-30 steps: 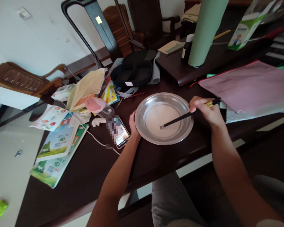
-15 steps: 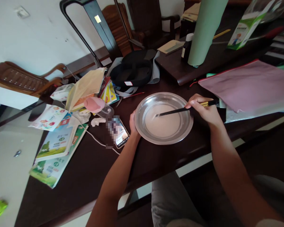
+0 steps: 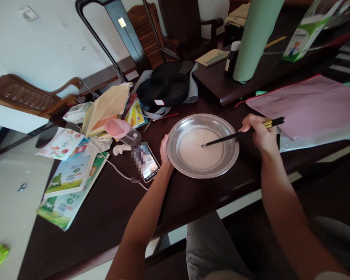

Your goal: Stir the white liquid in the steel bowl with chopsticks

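Observation:
A round metal basin (image 3: 175, 136) with whitish liquid (image 3: 201, 149) in it sits on the dark wooden table (image 3: 119, 210). My left hand (image 3: 164, 153) grips the basin's left rim. My right hand (image 3: 258, 132) is closed on black chopsticks (image 3: 239, 134), just right of the basin. The chopstick tips dip into the liquid near its middle.
A phone (image 3: 147, 163) with a white cable lies left of the basin. Books (image 3: 70, 179), a pink lidded cup (image 3: 119, 130) and a black bag (image 3: 163, 85) crowd the left and back. A pink folder (image 3: 309, 105) lies right; a green roll (image 3: 255, 39) stands behind.
The chopstick tips swept through the liquid from the lower middle to the upper left, then back toward the centre. My right hand drew slightly right. The left hand stayed on the rim.

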Action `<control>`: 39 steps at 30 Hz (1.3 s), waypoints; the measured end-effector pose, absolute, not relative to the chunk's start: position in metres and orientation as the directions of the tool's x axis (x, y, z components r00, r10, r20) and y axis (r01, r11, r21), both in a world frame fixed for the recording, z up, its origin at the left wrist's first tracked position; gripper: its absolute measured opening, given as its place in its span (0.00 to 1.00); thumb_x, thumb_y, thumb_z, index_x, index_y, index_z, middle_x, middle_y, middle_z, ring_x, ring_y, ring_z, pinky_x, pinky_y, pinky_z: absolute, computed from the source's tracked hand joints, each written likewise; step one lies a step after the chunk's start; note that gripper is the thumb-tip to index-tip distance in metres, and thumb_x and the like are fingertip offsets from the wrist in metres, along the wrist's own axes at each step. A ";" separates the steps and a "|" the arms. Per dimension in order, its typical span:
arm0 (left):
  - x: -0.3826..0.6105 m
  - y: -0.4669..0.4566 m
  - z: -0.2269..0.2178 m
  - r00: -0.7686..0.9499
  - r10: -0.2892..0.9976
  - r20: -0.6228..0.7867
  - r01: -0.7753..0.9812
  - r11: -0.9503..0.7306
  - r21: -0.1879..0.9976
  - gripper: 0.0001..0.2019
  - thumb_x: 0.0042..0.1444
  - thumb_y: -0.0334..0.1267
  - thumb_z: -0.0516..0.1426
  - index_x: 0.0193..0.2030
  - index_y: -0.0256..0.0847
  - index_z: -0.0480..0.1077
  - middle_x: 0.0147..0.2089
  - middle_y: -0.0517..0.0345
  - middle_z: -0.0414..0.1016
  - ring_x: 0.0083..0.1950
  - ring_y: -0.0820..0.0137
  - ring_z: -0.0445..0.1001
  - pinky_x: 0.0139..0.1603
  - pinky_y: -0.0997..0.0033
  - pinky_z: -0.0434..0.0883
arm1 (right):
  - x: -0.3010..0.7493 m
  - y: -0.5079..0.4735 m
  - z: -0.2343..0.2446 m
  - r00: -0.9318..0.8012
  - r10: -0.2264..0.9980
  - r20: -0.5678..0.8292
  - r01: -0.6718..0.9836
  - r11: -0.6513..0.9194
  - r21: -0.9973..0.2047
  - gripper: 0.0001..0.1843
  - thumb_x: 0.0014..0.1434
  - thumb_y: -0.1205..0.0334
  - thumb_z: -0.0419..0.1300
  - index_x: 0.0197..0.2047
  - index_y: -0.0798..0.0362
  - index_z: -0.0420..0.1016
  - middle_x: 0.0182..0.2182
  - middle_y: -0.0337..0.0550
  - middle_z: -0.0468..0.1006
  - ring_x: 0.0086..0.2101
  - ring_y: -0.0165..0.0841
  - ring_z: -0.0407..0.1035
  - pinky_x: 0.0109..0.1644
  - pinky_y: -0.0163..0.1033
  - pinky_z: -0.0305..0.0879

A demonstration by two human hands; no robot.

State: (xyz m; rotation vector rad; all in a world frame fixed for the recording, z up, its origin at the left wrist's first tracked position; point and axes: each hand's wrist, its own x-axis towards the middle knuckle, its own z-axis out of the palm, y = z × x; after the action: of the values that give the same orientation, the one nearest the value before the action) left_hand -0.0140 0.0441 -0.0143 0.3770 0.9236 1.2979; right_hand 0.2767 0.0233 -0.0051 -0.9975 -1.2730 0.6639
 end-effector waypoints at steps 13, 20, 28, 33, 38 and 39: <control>-0.018 0.048 -0.024 -0.116 0.971 -0.207 -0.614 0.094 0.784 0.13 0.57 0.42 0.62 0.47 0.45 0.82 0.51 0.53 0.84 0.57 0.61 0.79 0.61 0.63 0.71 | 0.277 0.023 -0.006 0.129 0.878 0.462 0.111 0.450 -0.886 0.24 0.64 0.43 0.64 0.21 0.46 0.79 0.22 0.39 0.75 0.28 0.35 0.70 0.37 0.44 0.65; -0.016 0.047 -0.019 -0.064 0.981 -0.185 -0.598 0.110 0.794 0.21 0.52 0.40 0.62 0.54 0.45 0.80 0.52 0.54 0.84 0.61 0.57 0.77 0.63 0.61 0.69 | 0.276 0.022 -0.003 0.157 0.885 0.439 0.176 0.412 -0.894 0.20 0.64 0.45 0.65 0.25 0.47 0.82 0.24 0.39 0.77 0.29 0.34 0.71 0.39 0.43 0.65; -0.014 0.047 -0.017 -0.030 0.979 -0.203 -0.625 0.140 0.768 0.15 0.51 0.40 0.61 0.46 0.46 0.81 0.43 0.57 0.85 0.56 0.57 0.80 0.58 0.62 0.73 | 0.275 0.021 -0.001 0.030 0.914 0.404 0.153 0.396 -0.906 0.20 0.62 0.42 0.66 0.25 0.45 0.82 0.26 0.41 0.78 0.31 0.37 0.72 0.39 0.45 0.65; -0.013 0.048 -0.015 -0.047 0.974 -0.222 -0.619 0.146 0.771 0.12 0.49 0.39 0.61 0.42 0.46 0.80 0.41 0.57 0.85 0.56 0.57 0.80 0.59 0.62 0.72 | 0.277 0.021 -0.003 0.186 0.880 0.438 0.113 0.424 -0.899 0.24 0.64 0.43 0.65 0.22 0.47 0.80 0.23 0.42 0.74 0.29 0.36 0.68 0.39 0.45 0.63; -0.014 0.048 -0.017 -0.051 0.977 -0.206 -0.617 0.131 0.776 0.14 0.50 0.40 0.62 0.44 0.47 0.80 0.41 0.58 0.85 0.55 0.58 0.80 0.58 0.62 0.73 | 0.274 0.018 0.002 -0.005 0.916 0.402 0.138 0.399 -0.907 0.19 0.64 0.46 0.66 0.26 0.47 0.83 0.28 0.43 0.78 0.33 0.37 0.72 0.43 0.45 0.64; -0.014 0.048 -0.017 -0.046 0.979 -0.199 -0.620 0.128 0.774 0.14 0.50 0.40 0.62 0.45 0.47 0.81 0.41 0.58 0.85 0.54 0.58 0.81 0.57 0.63 0.73 | 0.274 0.018 0.002 0.015 0.914 0.405 0.165 0.398 -0.903 0.19 0.63 0.46 0.66 0.27 0.47 0.83 0.28 0.43 0.78 0.34 0.37 0.72 0.43 0.45 0.64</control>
State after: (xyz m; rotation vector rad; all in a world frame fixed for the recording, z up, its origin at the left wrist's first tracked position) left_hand -0.0139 0.0484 -0.0169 0.5389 0.8606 1.4003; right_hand 0.2737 0.0180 0.0020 -1.0280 -1.4548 0.7827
